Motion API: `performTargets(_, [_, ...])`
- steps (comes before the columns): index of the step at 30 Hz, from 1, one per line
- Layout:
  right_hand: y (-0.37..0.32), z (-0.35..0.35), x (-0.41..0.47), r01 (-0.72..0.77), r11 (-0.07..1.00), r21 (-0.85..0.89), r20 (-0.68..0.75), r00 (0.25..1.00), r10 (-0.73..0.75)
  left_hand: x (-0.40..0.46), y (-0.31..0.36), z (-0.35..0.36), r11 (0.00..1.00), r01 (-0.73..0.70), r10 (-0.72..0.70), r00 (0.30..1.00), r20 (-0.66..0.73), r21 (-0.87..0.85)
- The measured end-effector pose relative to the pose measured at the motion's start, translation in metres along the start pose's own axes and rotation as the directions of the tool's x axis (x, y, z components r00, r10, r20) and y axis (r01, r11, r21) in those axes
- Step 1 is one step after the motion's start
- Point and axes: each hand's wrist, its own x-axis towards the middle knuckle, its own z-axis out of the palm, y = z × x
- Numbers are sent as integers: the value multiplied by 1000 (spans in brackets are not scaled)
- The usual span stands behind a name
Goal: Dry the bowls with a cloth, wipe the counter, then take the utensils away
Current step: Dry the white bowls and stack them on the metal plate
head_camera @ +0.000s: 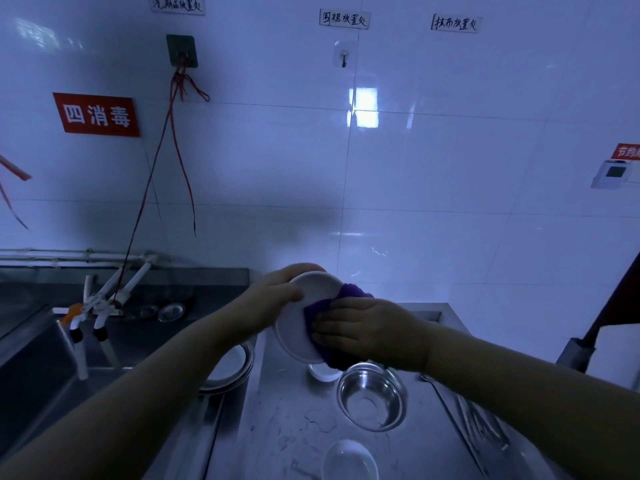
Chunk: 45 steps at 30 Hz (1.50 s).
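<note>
Right hand (367,329) fingers (flat) press cloth (332,313).

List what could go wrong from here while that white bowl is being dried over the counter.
1. The left hand grips the white bowl only at its rim, tilted, while the right hand presses the purple cloth against it; it might slip.
2. If it drops, it could hit the steel bowl or the small white dish directly below.
3. Water pooled on the counter could re-wet dried bowls set down there.
</note>
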Motion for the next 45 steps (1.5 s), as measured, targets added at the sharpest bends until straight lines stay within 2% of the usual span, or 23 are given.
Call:
performTargets(4, [19, 4, 0, 136, 976, -172, -23, 990, -141, 8, 5, 3, 982, 165, -176, 976, 130, 89])
performTargets(7, [17, 10, 3, 95, 964, -247, -42, 993, -109, 10, 2, 6, 978, 203, -208, 968, 139, 50])
performTargets(11, [-4, 22, 0, -180, 982, -57, -209, 964, 165, 9, -3, 9, 994, 108, -108, 994, -25, -4])
performTargets(14, [-30, 33, 4, -410, 901, 143, -259, 863, 434, 8, -6, 16, 1000, 31, -28, 973, -229, 7])
performTargets(17, [-55, 38, 16, -503, 814, 291, -261, 776, 573, 7, -13, 25, 999, 1, 13, 946, -324, 43])
performTargets(18, [-59, 38, 18, -514, 794, 325, -246, 765, 596, 6, -14, 25, 998, 36, -19, 948, -319, 48])
performTargets(21, [-55, 31, 15, -512, 771, 379, -153, 787, 597, 4, -13, 12, 957, 286, -273, 944, -186, 49])
performTargets(22, [-52, 28, 12, -515, 755, 406, -113, 792, 600, 2, -13, 5, 941, 326, -312, 940, -137, 93])
performTargets(23, [-48, 24, 10, -524, 729, 441, -76, 787, 612, 0, -15, -3, 926, 301, -285, 953, -100, 227])
performTargets(24, [-45, 20, 8, -538, 695, 477, -42, 776, 629, -3, -16, -11, 876, 217, -210, 976, -63, 431])
performTargets(26, [-37, 15, 5, -560, 616, 554, 35, 755, 655, -10, -15, -19, 640, -47, -15, 997, 73, 767])
performTargets(28, [-31, 12, 2, -572, 534, 623, 116, 742, 660, -14, -12, -18, 398, -266, 129, 964, 234, 878])
performTargets(29, [-28, 12, 1, -575, 511, 639, 147, 743, 653, -14, -11, -16, 313, -315, 164, 947, 276, 896])
performTargets(30, [-26, 12, 1, -581, 494, 647, 167, 740, 651, -15, -11, -14, 265, -329, 181, 940, 288, 906])
performTargets(31, [-25, 11, 0, -585, 465, 665, 170, 725, 668, -15, -9, -13, 270, -316, 178, 945, 275, 910])
performTargets(32, [-25, 9, 0, -577, 400, 712, 161, 688, 707, -17, -8, -12, 344, -274, 155, 960, 234, 898])
performTargets(34, [-26, 5, 0, -471, 148, 870, 143, 528, 837, -22, -8, -12, 630, -139, 72, 990, 121, 764])
performTargets(36, [-22, 3, 1, -287, -48, 957, 140, 308, 941, -27, -13, -6, 886, 15, -18, 1000, 2, 464])
performTargets(37, [-21, 3, 4, -212, -84, 974, 133, 226, 965, -30, -15, -1, 954, 73, -61, 997, -50, 290])
performTargets(38, [-21, 3, 9, -161, -92, 983, 121, 183, 976, -31, -17, 6, 987, 104, -93, 992, -88, 125])
performTargets(40, [-24, 3, 20, -173, -45, 984, 81, 203, 976, -29, -18, 21, 987, 110, -125, 984, -123, -120])
performTargets(42, [-31, 9, 28, -270, 50, 962, 36, 307, 951, -24, -14, 34, 949, 93, -140, 980, -140, -301])
performTargets(45, [-41, 18, 35, -394, 217, 893, -59, 375, 925, -17, -6, 43, 900, 50, -120, 983, -136, -433])
